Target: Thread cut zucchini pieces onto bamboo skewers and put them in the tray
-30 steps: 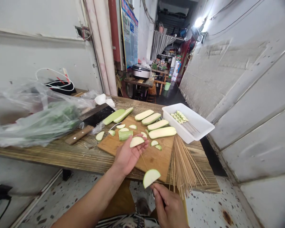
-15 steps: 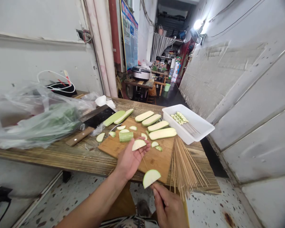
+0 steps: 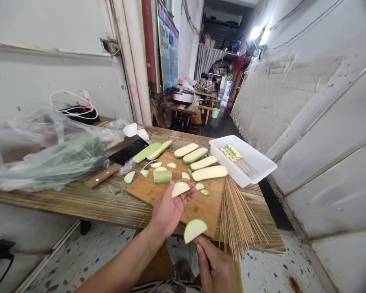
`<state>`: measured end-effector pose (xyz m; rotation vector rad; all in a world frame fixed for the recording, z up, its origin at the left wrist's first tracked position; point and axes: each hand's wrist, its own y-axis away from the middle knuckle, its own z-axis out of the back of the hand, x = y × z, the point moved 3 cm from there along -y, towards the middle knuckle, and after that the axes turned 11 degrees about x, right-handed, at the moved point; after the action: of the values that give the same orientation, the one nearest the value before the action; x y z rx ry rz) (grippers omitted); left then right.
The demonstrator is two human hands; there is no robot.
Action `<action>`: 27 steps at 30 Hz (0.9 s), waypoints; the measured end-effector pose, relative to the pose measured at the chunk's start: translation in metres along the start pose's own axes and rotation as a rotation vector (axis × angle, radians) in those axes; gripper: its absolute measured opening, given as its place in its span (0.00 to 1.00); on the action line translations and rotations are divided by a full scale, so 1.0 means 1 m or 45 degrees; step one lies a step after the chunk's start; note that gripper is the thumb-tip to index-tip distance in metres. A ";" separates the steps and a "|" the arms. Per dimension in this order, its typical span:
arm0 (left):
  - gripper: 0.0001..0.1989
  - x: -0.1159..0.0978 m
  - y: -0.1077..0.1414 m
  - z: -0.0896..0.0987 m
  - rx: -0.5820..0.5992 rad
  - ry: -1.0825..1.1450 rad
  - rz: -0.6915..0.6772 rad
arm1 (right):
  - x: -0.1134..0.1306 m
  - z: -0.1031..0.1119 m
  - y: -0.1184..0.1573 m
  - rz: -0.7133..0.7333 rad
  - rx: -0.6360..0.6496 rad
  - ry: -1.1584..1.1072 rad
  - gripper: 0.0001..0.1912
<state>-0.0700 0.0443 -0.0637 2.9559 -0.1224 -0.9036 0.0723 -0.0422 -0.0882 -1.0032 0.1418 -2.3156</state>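
Palm up over the cutting board [image 3: 146,191], my left hand [image 3: 171,209] holds a half-round zucchini slice [image 3: 180,189] between thumb and fingers. My right hand [image 3: 215,264] is closed on the lower end of a thin wooden skewer [image 3: 187,212]. A second zucchini slice [image 3: 195,230] is threaded on that skewer close to my right fingers. The skewer's upper end meets the slice in my left hand; how deep it goes I cannot tell. Loose slices and a cut zucchini piece [image 3: 162,176] lie on the board, with several halved zucchinis [image 3: 210,173] behind.
A bundle of bare skewers [image 3: 238,219] fans out right of the board. The white plastic tub [image 3: 259,160] holds skewered slices [image 3: 232,152]. Left are a cleaver [image 3: 125,151] with a wooden handle and a plastic bag of greens [image 3: 70,156]. Farther back, a person [image 3: 203,81] sits at a table.
My left hand and its slice have shifted slightly right and down, along with a small move of the whole view. The right hand keeps its hold on the skewer.
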 end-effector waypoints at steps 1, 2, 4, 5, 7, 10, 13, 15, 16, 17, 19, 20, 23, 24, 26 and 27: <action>0.13 0.000 0.000 0.000 -0.002 -0.003 -0.002 | 0.000 0.000 0.000 -0.006 -0.003 -0.001 0.15; 0.13 0.000 0.001 -0.001 -0.004 -0.004 -0.004 | 0.001 0.000 0.000 -0.011 -0.010 -0.004 0.15; 0.13 0.001 0.001 -0.001 -0.009 0.001 -0.005 | 0.002 -0.001 0.000 -0.013 -0.031 -0.013 0.14; 0.13 0.002 0.001 -0.001 -0.011 0.004 -0.005 | 0.002 -0.001 -0.001 -0.015 -0.043 -0.019 0.14; 0.13 0.003 0.001 -0.001 -0.010 0.009 -0.001 | 0.003 -0.001 -0.001 -0.022 -0.060 -0.032 0.14; 0.13 0.005 0.000 0.000 0.007 0.010 -0.004 | 0.002 -0.002 -0.003 0.006 -0.040 -0.031 0.13; 0.13 0.005 0.000 0.002 0.021 -0.001 -0.012 | 0.001 -0.001 -0.002 0.045 -0.038 -0.004 0.14; 0.13 0.007 0.001 0.003 0.025 -0.008 -0.010 | 0.001 -0.002 -0.002 0.057 -0.041 0.016 0.14; 0.13 0.008 0.002 0.003 0.025 -0.014 -0.007 | 0.000 -0.002 -0.002 0.062 -0.034 0.023 0.15; 0.12 0.009 0.003 0.002 0.025 -0.022 0.004 | 0.000 -0.003 -0.002 0.061 -0.031 0.031 0.15; 0.13 0.014 0.005 0.001 0.022 -0.027 0.056 | 0.001 -0.002 -0.004 0.058 -0.048 0.053 0.14; 0.13 0.016 0.006 0.000 0.014 -0.019 0.085 | 0.002 -0.002 -0.005 0.056 -0.074 0.065 0.14; 0.15 0.020 0.008 -0.003 -0.001 0.025 0.143 | 0.005 0.003 -0.009 0.068 -0.160 0.091 0.14; 0.16 0.020 0.008 -0.004 0.006 0.028 0.156 | 0.007 0.004 -0.011 0.073 -0.168 0.090 0.14; 0.18 0.019 0.010 -0.006 0.027 0.006 0.185 | 0.007 0.005 -0.011 0.073 -0.170 0.080 0.14; 0.19 0.018 0.011 -0.006 0.036 -0.010 0.202 | 0.007 0.005 -0.011 0.070 -0.171 0.066 0.14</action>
<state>-0.0522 0.0319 -0.0676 2.9171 -0.3675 -0.8999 0.0670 -0.0369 -0.0764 -0.9920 0.3455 -2.3074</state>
